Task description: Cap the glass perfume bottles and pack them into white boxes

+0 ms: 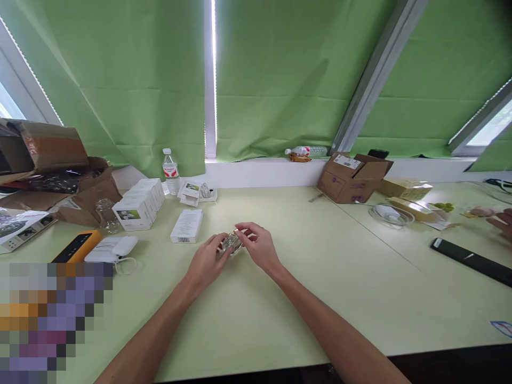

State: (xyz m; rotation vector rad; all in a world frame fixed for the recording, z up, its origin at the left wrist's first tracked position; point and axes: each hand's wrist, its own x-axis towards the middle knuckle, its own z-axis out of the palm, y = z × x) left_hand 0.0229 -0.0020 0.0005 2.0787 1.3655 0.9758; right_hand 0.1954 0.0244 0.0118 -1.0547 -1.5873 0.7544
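A small clear glass bottle [231, 241] with a gold-coloured top, much like a perfume bottle, is held just above the pale table. My left hand [207, 258] is closed around its glass body from the left. At the upper end, the thumb and fingers of my right hand [258, 245] pinch the gold top [234, 231]. My fingers cover part of the bottle. To the left of my hands lies a white printed carton [186, 226]. Behind that, an opened small white box [207, 196] has a clear glass item in it.
A row of white boxes [138, 204] stands at left, near a water bottle [171, 172]. Brown cartons [44, 160] crowd the far left. A cardboard box [352, 178] and coiled white cable [391, 215] are at right, beyond a black bar [472, 261]. Another person's hand [502, 221] shows at the right edge.
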